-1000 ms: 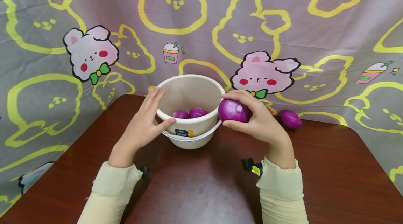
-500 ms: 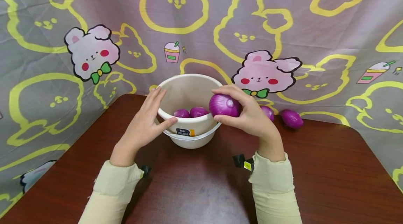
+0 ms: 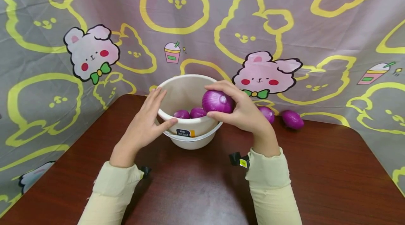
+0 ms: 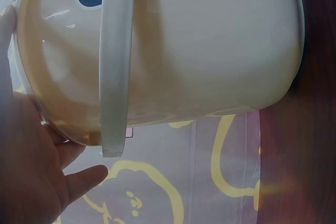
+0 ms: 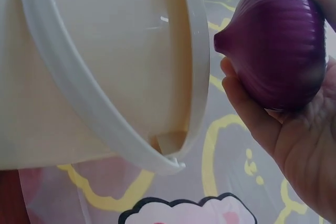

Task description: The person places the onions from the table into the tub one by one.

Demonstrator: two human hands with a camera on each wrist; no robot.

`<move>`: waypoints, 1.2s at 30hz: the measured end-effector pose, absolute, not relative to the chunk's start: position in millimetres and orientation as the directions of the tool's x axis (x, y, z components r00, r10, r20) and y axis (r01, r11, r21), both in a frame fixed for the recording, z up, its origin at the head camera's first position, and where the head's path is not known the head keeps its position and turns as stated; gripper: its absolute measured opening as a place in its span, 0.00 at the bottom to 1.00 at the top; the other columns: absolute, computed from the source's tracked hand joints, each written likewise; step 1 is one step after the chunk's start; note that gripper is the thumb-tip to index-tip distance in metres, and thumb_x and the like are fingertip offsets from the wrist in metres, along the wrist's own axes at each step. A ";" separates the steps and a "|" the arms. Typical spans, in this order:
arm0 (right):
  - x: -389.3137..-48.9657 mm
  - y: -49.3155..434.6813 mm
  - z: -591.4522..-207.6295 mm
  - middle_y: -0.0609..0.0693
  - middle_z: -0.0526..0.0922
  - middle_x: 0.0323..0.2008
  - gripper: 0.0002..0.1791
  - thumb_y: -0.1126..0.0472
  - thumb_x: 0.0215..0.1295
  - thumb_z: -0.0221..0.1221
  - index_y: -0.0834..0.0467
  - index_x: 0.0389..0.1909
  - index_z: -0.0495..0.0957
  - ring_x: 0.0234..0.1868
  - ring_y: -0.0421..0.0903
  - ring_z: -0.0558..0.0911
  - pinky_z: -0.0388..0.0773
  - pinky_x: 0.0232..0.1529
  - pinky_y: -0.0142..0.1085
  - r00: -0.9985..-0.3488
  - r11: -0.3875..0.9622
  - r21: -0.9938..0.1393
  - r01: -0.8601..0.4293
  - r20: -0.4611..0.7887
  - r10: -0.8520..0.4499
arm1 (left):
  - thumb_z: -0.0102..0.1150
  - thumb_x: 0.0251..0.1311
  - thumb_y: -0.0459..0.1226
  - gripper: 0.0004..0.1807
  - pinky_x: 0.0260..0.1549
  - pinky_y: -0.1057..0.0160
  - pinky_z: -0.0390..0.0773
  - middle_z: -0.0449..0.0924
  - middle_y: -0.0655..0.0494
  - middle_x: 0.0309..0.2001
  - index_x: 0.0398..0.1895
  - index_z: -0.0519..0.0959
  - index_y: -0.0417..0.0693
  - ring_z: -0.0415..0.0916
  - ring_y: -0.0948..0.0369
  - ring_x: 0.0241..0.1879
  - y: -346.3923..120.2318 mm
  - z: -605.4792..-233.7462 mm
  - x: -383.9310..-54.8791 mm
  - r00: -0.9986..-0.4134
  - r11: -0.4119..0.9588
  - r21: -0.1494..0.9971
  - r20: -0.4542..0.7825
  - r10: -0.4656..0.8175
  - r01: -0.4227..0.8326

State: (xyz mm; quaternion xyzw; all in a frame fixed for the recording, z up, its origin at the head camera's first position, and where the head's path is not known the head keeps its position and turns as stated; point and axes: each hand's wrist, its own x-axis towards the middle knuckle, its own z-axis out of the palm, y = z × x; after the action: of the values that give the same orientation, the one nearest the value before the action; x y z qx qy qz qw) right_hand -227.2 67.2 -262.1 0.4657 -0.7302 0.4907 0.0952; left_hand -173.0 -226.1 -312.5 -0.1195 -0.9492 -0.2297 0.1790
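Observation:
My right hand (image 3: 248,112) grips a purple onion (image 3: 216,101) above the right side of the rim of a cream plastic bucket (image 3: 204,126). In the right wrist view, the onion (image 5: 283,45) lies between thumb and fingers, its pointed end towards the bucket (image 5: 126,35), with a gap between them. On the bucket's left side, my left hand (image 3: 139,126) rests against the rim, fingers fairly straight and thumb at the front. Inside, two purple onions (image 3: 181,114) show, one partly behind the front rim; the rest of the bottom is hidden.
Two more purple onions (image 3: 292,119) lie on the brown table (image 3: 196,186) to the right of the bucket, one partly behind my right hand. The bucket's white handle (image 3: 190,139) hangs down in front. A patterned curtain (image 3: 196,7) stands close behind.
My right hand has carried the onion leftward and slightly up, from beside the bucket to over its right rim. A table onion behind that hand has come into fuller view. My left hand stays put.

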 end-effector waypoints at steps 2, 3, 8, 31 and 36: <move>-228.5 64.3 -260.5 0.48 0.77 0.59 0.34 0.66 0.51 0.74 0.53 0.61 0.77 0.60 0.42 0.74 0.80 0.57 0.44 -0.542 0.075 -0.627 -0.775 0.600 -0.589 | 0.57 0.60 0.64 0.51 0.70 0.34 0.57 0.42 0.50 0.81 0.80 0.50 0.50 0.37 0.48 0.80 -226.1 -312.6 -172.7 -0.907 0.866 0.393 0.395 0.145 0.309; -229.1 62.8 -259.8 0.48 0.77 0.59 0.33 0.66 0.51 0.74 0.53 0.61 0.77 0.60 0.42 0.74 0.80 0.57 0.45 -0.539 0.070 -0.627 -0.776 0.602 -0.589 | 0.57 0.60 0.64 0.52 0.70 0.34 0.57 0.42 0.50 0.81 0.80 0.50 0.50 0.37 0.48 0.81 -226.1 -312.6 -172.6 -0.908 0.866 0.394 0.394 0.144 0.308; -231.8 54.8 -258.6 0.47 0.76 0.59 0.34 0.65 0.51 0.74 0.52 0.62 0.77 0.60 0.41 0.73 0.80 0.56 0.43 -0.540 0.064 -0.632 -0.772 0.600 -0.590 | 0.56 0.60 0.65 0.52 0.69 0.33 0.58 0.42 0.51 0.81 0.80 0.50 0.52 0.36 0.50 0.81 -226.1 -312.4 -172.2 -0.910 0.866 0.397 0.390 0.141 0.304; -245.5 26.7 -265.7 0.47 0.75 0.61 0.34 0.61 0.51 0.74 0.51 0.61 0.77 0.60 0.42 0.73 0.79 0.57 0.42 -0.561 0.084 -0.662 -0.745 0.554 -0.615 | 0.56 0.60 0.65 0.52 0.69 0.34 0.58 0.41 0.52 0.81 0.80 0.49 0.52 0.35 0.49 0.81 -227.1 -312.6 -172.9 -0.911 0.863 0.401 0.385 0.145 0.307; -248.9 23.1 -270.2 0.48 0.74 0.62 0.34 0.61 0.50 0.75 0.52 0.61 0.77 0.62 0.42 0.72 0.79 0.58 0.42 -0.555 0.091 -0.650 -0.754 0.557 -0.617 | 0.55 0.60 0.66 0.52 0.69 0.34 0.59 0.41 0.51 0.81 0.80 0.49 0.52 0.35 0.49 0.81 -226.8 -312.0 -172.0 -0.914 0.865 0.400 0.379 0.143 0.301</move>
State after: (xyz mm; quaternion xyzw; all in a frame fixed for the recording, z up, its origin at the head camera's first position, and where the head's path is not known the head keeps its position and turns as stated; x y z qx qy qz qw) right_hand -248.9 23.1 -270.2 0.4665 -0.7353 0.4867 0.0703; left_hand -172.0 -226.8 -312.0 -0.1169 -0.9505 -0.2316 0.1709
